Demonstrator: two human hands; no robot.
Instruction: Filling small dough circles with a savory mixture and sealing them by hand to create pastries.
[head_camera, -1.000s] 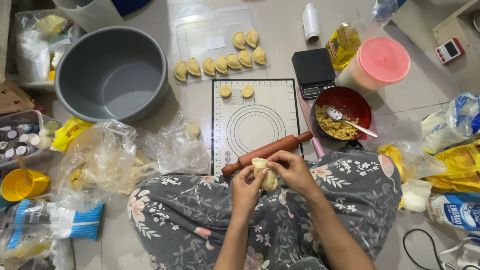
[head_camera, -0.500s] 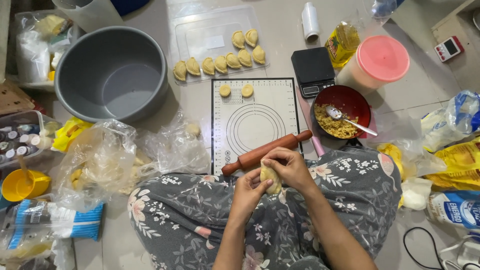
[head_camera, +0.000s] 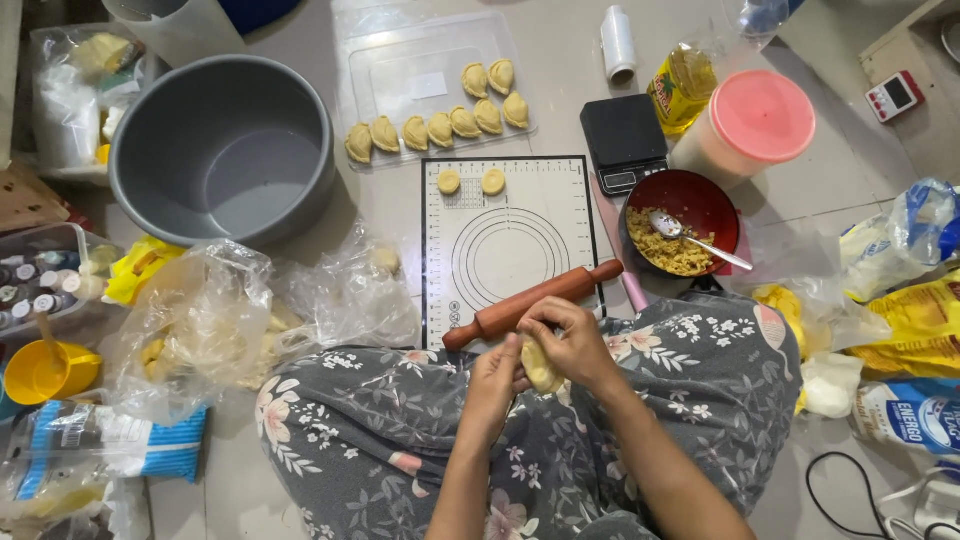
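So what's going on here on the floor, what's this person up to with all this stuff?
A person sitting on the floor holds a pale yellow folded piece of dough between the left hand and right hand, over their lap. Just ahead lie a wooden rolling pin on a white silicone pastry mat with two small dough rounds. A clear plastic tray holds shaped crescent dumplings, and a red bowl holds yellow filling with a metal spoon.
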